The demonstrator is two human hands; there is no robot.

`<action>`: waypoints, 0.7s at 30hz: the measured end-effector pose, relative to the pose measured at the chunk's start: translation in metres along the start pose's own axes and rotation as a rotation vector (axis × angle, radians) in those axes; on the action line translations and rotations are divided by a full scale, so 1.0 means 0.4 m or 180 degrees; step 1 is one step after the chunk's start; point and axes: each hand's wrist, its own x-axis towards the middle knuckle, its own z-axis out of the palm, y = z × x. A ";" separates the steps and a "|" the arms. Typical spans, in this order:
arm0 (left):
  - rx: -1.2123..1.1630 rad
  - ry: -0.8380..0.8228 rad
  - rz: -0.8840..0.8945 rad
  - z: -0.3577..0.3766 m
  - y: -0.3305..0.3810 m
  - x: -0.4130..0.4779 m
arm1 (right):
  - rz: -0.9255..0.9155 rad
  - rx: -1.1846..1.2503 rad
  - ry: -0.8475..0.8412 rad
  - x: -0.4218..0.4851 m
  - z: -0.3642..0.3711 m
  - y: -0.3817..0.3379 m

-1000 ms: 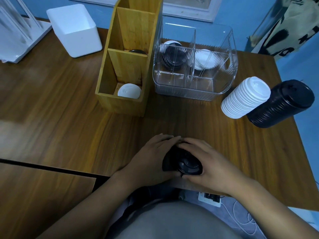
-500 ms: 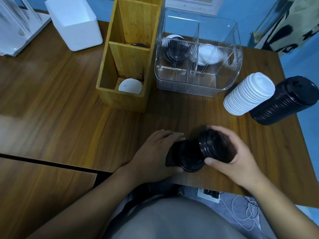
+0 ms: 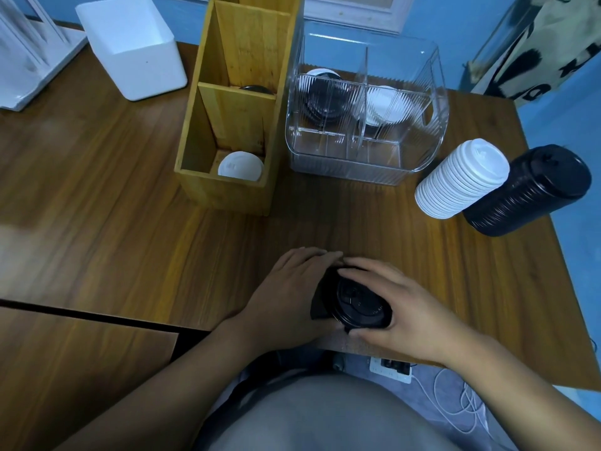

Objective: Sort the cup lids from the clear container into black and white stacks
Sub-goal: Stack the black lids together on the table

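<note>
Around black lids (image 3: 361,304): left hand (image 3: 286,294), right hand (image 3: 413,309).

A brown wood-grain table (image 3: 97,206) fills most of the view in dim, bluish light, with a second wooden surface (image 3: 81,362) at lower left across a dark gap. Behind is a blue wall (image 3: 455,24). Below the table's near edge, a white power strip (image 3: 390,367) and white cable (image 3: 461,408) lie on a grey floor (image 3: 426,390).

Indoor room, home or small office; cannot tell which. Wood-grain table (image 3: 97,190) set against a blue wall (image 3: 448,17), white frame (image 3: 354,11) on it. Printed cloth bag (image 3: 536,50) beyond the far right corner. White lid stack (image 3: 461,180) and black lid stack (image 3: 527,190) at the right edge. Power strip (image 3: 390,367) and white cable (image 3: 461,405) on the floor below the near edge.
</note>
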 end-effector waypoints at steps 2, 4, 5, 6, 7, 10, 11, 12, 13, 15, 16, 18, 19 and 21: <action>0.0034 -0.0042 -0.0010 -0.006 0.001 0.000 | -0.0058 -0.0179 -0.0079 0.010 0.001 0.007; 0.0054 -0.0115 -0.0005 -0.013 0.000 -0.001 | -0.0105 -0.0356 -0.0172 0.015 -0.001 0.017; 0.0055 -0.0135 0.0011 -0.015 -0.002 -0.001 | -0.0109 -0.0412 -0.0217 0.016 -0.001 0.021; 0.0050 -0.0147 0.0022 -0.015 -0.002 -0.001 | -0.0102 -0.0457 -0.0260 0.017 -0.001 0.023; 0.0038 -0.0148 0.0024 -0.014 -0.003 -0.001 | -0.0094 -0.0507 -0.0298 0.016 -0.001 0.023; -0.0028 -0.0077 -0.0001 -0.001 -0.008 -0.002 | -0.0054 -0.0607 -0.0381 0.012 0.001 0.010; -0.0057 -0.0045 0.0000 0.002 -0.010 -0.003 | -0.0057 -0.0628 -0.0380 0.009 0.003 0.006; -0.0083 -0.0020 0.0003 0.004 -0.012 -0.004 | -0.0067 -0.0680 -0.0365 0.007 0.005 0.004; -0.0098 -0.0015 0.0010 0.004 -0.013 -0.005 | -0.0074 -0.0756 -0.0343 0.006 0.009 0.003; -0.0076 -0.0031 0.0059 0.006 -0.014 -0.007 | -0.0070 -0.0896 -0.0308 0.003 0.018 0.005; -0.0049 -0.0025 0.0086 0.008 -0.013 -0.008 | -0.0076 -0.0965 -0.0303 0.001 0.021 0.008; 0.0024 -0.0009 0.0108 0.010 -0.012 -0.007 | -0.0106 -0.1110 -0.0289 -0.002 0.025 0.012; 0.0065 -0.0006 0.0116 0.010 -0.010 -0.006 | -0.0115 -0.1156 -0.0273 -0.004 0.026 0.014; 0.0159 0.0025 0.0135 0.006 -0.004 -0.003 | -0.0099 -0.1198 -0.0196 -0.007 0.027 0.012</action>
